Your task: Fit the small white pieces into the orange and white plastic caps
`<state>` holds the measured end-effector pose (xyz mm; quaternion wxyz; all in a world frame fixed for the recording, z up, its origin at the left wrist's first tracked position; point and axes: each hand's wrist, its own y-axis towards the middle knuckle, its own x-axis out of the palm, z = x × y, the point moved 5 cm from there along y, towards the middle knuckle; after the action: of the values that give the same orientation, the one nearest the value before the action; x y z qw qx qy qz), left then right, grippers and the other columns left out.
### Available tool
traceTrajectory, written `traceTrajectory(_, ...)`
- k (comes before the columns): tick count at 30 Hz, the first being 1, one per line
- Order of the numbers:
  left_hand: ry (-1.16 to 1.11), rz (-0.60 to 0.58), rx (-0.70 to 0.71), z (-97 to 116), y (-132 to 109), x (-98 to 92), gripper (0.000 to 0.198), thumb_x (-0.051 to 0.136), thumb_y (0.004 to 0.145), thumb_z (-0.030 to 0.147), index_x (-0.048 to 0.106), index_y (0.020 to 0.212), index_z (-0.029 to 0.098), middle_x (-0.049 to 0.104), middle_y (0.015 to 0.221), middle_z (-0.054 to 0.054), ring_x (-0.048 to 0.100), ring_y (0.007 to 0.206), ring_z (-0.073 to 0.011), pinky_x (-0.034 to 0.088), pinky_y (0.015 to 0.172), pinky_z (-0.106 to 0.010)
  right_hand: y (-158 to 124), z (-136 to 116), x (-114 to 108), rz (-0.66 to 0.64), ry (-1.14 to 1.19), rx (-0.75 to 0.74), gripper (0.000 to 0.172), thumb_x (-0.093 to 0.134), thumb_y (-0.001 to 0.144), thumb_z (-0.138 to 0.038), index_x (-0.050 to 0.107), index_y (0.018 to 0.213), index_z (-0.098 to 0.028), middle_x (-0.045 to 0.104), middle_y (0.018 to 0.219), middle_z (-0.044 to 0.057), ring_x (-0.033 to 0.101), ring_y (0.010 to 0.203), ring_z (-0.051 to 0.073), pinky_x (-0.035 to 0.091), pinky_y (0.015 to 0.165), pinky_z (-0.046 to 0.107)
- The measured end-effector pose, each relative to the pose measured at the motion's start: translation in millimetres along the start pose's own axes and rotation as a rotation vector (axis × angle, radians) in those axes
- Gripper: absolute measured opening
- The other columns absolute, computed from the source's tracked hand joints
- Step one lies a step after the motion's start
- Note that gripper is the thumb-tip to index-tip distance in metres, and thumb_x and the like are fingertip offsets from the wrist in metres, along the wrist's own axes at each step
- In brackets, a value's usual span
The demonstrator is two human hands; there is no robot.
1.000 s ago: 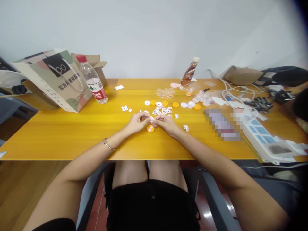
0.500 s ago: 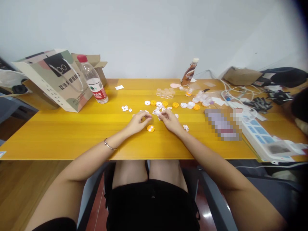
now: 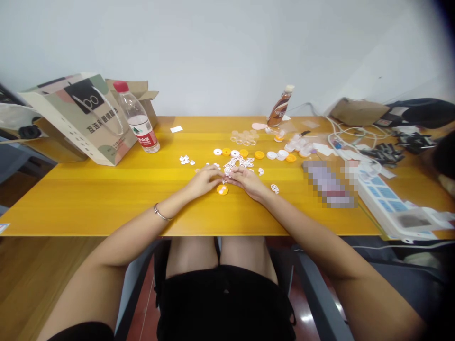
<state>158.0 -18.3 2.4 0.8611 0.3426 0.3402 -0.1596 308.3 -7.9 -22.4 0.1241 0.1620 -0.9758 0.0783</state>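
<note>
Your right hand (image 3: 246, 181) pinches small white piece (image 3: 228, 172), middle of frame. Your left hand (image 3: 204, 182) curls just beside it; can't tell if it grips anything. Yellow cap (image 3: 222, 193) just below your hands in frame. White pile (image 3: 242, 162) just above. Red-top bottle (image 3: 142, 132), upper left.

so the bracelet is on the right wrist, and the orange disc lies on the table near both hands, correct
One slip: the bracelet is on the wrist of the left hand, as the head view shows. The orange disc does lie on the table near both hands.
</note>
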Motion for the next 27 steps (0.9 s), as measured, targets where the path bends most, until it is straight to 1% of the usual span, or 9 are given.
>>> traceTrajectory(5,0.020,-0.013,0.054,4,1,-0.4,0.010,0.058,0.085,0.021,0.065,0.091,0.017,0.065,0.088,-0.006,0.060,0.086,-0.0169,0.047,0.081,-0.033,1,1,0,0.008,0.009,0.011,0.027,0.080,0.060,-0.031,0.057,0.069,-0.020,0.067,0.070,-0.002,0.067,0.075,0.013,0.052,0.091,0.033)
traceTrajectory(8,0.038,-0.022,0.032,5,1,0.3,0.009,0.057,0.085,0.021,0.064,0.090,0.018,0.065,0.086,-0.005,0.060,0.083,-0.0166,0.047,0.079,-0.032,1,1,1,0.004,0.002,0.009,0.027,0.080,0.060,-0.032,0.057,0.069,-0.020,0.067,0.071,-0.002,0.067,0.075,0.013,0.052,0.090,0.033)
traceTrajectory(11,0.042,-0.029,0.008,3,0,1.4,0.008,0.057,0.085,0.022,0.064,0.088,0.018,0.064,0.085,-0.005,0.060,0.083,-0.0166,0.047,0.078,-0.031,0,-1,-1,0.042,-0.002,-0.029,0.029,0.079,0.062,-0.036,0.055,0.072,-0.021,0.069,0.076,0.000,0.068,0.078,0.014,0.052,0.088,0.033)
traceTrajectory(15,0.044,-0.059,0.028,0,0,3.7,0.009,0.056,0.085,0.020,0.065,0.084,0.017,0.063,0.086,-0.006,0.060,0.084,-0.0168,0.047,0.079,-0.031,-1,-6,-8,0.159,-0.013,-0.103,0.035,0.078,0.062,-0.041,0.052,0.073,-0.020,0.071,0.082,0.002,0.066,0.070,0.011,0.052,0.074,0.027)
traceTrajectory(18,0.055,-0.057,0.025,1,0,3.0,0.010,0.055,0.085,0.020,0.065,0.084,0.017,0.063,0.086,-0.006,0.059,0.083,-0.0174,0.047,0.079,-0.033,-1,-8,-10,0.194,-0.022,-0.122,0.038,0.079,0.059,-0.043,0.051,0.072,-0.020,0.071,0.081,0.002,0.063,0.064,0.010,0.049,0.066,0.024)
traceTrajectory(20,0.061,-0.043,0.015,2,0,1.4,0.010,0.055,0.085,0.020,0.065,0.085,0.017,0.062,0.085,-0.006,0.059,0.082,-0.0174,0.048,0.078,-0.033,-1,-9,-10,0.199,-0.034,-0.134,0.039,0.080,0.056,-0.042,0.051,0.072,-0.020,0.070,0.077,0.001,0.062,0.064,0.010,0.049,0.067,0.025)
traceTrajectory(23,0.079,-0.022,0.016,5,-1,-0.3,0.014,0.053,0.086,0.019,0.064,0.095,0.017,0.062,0.089,-0.007,0.059,0.086,-0.0179,0.048,0.081,-0.034,-1,-9,-11,0.209,-0.042,-0.163,0.040,0.082,0.053,-0.041,0.052,0.070,-0.021,0.067,0.072,-0.001,0.063,0.067,0.012,0.050,0.073,0.028)
traceTrajectory(25,0.092,-0.034,0.037,6,-1,0.8,0.018,0.051,0.088,0.019,0.065,0.100,0.018,0.062,0.092,-0.008,0.059,0.090,-0.0183,0.047,0.084,-0.034,0,-9,-12,0.221,-0.051,-0.194,0.039,0.082,0.053,-0.040,0.052,0.069,-0.021,0.065,0.071,-0.002,0.062,0.069,0.012,0.050,0.078,0.031)
traceTrajectory(27,0.102,-0.055,0.060,5,-1,2.7,0.019,0.051,0.089,0.021,0.066,0.100,0.020,0.063,0.093,-0.007,0.059,0.091,-0.0183,0.047,0.084,-0.035,1,-9,-15,0.237,-0.082,-0.223,0.035,0.081,0.054,-0.038,0.054,0.068,-0.021,0.064,0.071,-0.002,0.062,0.072,0.013,0.050,0.082,0.032)
